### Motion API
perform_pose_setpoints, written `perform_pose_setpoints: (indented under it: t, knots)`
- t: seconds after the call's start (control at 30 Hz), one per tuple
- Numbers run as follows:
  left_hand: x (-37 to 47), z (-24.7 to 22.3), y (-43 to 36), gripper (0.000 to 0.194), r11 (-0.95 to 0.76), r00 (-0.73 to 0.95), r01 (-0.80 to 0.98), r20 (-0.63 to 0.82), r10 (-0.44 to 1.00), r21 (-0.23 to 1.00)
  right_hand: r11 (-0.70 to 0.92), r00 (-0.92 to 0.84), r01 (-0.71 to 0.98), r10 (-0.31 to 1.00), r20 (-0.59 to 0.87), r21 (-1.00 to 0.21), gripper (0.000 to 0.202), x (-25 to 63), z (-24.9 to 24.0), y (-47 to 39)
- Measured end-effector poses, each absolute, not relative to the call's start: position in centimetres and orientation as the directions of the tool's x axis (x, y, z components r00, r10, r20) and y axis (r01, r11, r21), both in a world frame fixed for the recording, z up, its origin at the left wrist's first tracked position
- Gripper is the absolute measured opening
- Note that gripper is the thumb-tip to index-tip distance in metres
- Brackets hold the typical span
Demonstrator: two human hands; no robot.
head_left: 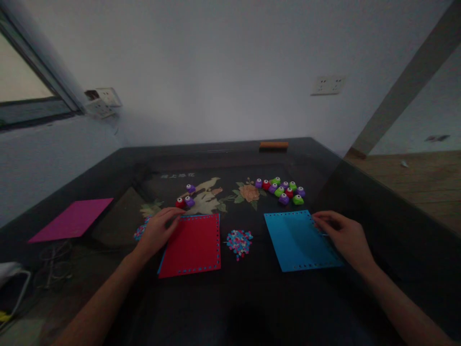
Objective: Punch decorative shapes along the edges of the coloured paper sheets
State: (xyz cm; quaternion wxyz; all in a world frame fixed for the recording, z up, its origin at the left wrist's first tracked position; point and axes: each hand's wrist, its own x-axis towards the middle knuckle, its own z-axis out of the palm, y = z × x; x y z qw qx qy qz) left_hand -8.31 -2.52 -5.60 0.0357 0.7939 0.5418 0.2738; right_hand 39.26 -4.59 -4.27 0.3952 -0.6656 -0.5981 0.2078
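Note:
My left hand (pixel 158 229) is closed on the upper left corner of a red sheet (pixel 196 245), which has a row of small holes along its edges. A thin blue border shows from under this sheet. At the right, my right hand (pixel 347 235) pinches the upper right edge of a blue sheet (pixel 300 240), also holed along its edges. A small pale bit shows under those fingers, too dim to name. Between the sheets lies a pile of tiny pink, blue and white pieces (pixel 239 241). A similar pile (pixel 139 231) is partly hidden behind my left hand.
Several purple, red and green one-eyed toy pieces (pixel 284 190) are grouped beyond the blue sheet. A smaller group (pixel 188 202) sits beyond the red one. A magenta sheet (pixel 74 218) lies at the left. An orange-brown bar (pixel 273 144) rests at the dark table's far edge.

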Motion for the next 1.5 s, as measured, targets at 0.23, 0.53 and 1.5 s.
perform_pose_setpoints:
  t: [0.23, 0.53, 1.5]
  knots:
    - [-9.0, -5.7, -2.6, 0.025, -0.421, 0.308, 0.82, 0.322, 0.895, 0.388, 0.323, -0.286, 0.644, 0.942, 0.173, -0.693, 0.033, 29.6, -1.1, -3.6]
    - [-9.7, -6.0, -2.4, 0.04, -0.42, 0.376, 0.846, 0.19, 0.907, 0.329, 0.606, -0.591, 0.703, 0.789, 0.168, -0.373, 0.03, 17.8, -3.7, 1.0]
    - [-8.8, -5.1, -3.1, 0.055, -0.388, 0.363, 0.88, 0.137, 0.922, 0.275, 0.65, -0.632, 0.594, 0.741, 0.226, -0.473, 0.038, 16.6, -6.0, 0.9]
